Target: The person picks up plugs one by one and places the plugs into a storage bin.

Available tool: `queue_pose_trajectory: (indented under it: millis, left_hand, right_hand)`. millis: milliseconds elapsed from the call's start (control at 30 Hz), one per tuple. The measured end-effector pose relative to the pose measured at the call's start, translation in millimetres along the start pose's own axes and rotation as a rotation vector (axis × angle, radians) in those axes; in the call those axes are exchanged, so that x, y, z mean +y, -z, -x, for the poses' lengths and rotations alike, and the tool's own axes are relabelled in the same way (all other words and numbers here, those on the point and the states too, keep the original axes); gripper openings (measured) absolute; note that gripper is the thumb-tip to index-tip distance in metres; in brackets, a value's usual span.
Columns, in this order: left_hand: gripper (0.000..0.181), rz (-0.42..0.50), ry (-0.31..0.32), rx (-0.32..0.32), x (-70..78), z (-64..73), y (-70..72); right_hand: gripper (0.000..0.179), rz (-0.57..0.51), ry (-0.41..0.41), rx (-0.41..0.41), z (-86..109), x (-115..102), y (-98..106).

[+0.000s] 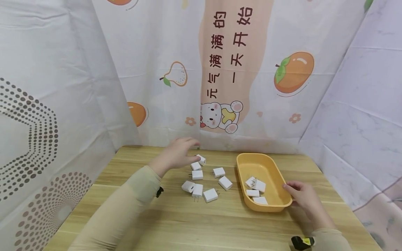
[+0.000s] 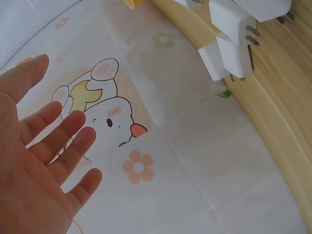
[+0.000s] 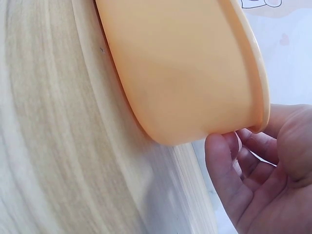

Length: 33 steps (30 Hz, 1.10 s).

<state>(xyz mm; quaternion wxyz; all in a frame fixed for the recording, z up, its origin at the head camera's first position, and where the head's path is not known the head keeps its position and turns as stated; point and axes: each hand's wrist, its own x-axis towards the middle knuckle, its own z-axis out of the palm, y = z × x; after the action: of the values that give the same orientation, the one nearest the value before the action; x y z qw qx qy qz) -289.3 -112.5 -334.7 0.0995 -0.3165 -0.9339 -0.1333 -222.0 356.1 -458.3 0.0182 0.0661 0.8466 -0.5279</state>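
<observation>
1. Currently, our left hand (image 1: 178,153) extends empty fingers near boxy white chargers (image 1: 210,195) on the wood-grained table (image 1: 232,230).
2. With our right hand (image 1: 304,197), we pinch the smooth, round-cornered orange tray (image 1: 271,174), chargers inside.

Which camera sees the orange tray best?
The head view: nearly all of the orange tray shows, with white plugs inside. The right wrist view shows part of its outside; the left wrist view, just a sliver.

The right hand (image 3: 268,183) grips the orange tray (image 3: 187,73).
</observation>
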Motion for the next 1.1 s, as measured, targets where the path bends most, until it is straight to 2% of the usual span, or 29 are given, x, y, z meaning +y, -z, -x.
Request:
queue_pose_trajectory:
  millis: [267, 567, 867, 1100]
  left_hand:
    - [0.055, 0.006, 0.0, -0.031, -4.3, 4.9, 2.2]
    - [0.064, 0.037, 0.006, -0.13, -12.7, 13.2, -1.1]
    - [0.061, 0.038, -0.019, -0.231, -20.5, 21.5, -16.2]
    - [0.064, 0.055, 0.007, -0.315, -25.4, 27.9, -31.2]
  right_hand:
    - [0.053, 0.001, 0.004, -0.004, 2.7, -1.6, -0.1]
    - [0.051, 0.019, 0.018, -0.002, 2.6, -2.5, 0.6]
    - [0.053, 0.004, 0.011, -0.003, 2.9, -2.3, 0.5]
    - [0.053, 0.005, 0.016, -0.003, 2.1, 0.3, 0.7]
